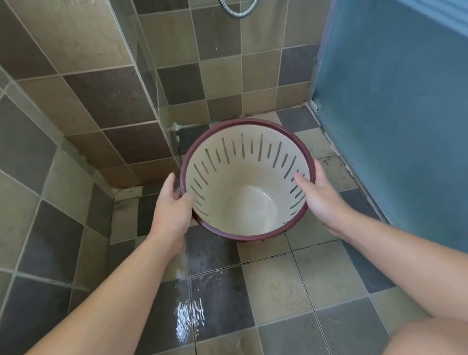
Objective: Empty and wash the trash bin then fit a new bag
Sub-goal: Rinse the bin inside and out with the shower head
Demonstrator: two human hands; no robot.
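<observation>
Cream plastic trash bin with a maroon rim and slotted wall (245, 193) sits between both hands over the wet tiled floor (277, 287), mouth up, its axis tipped toward the camera. Left hand (173, 209) and right hand (319, 195) each clamp the rim on opposite sides, thumbs inside, equally near. Shower hose (235, 12) hangs beyond; frosted blue door (405, 103) stands close on the right, so a tilt to drain looks freer leftward
</observation>
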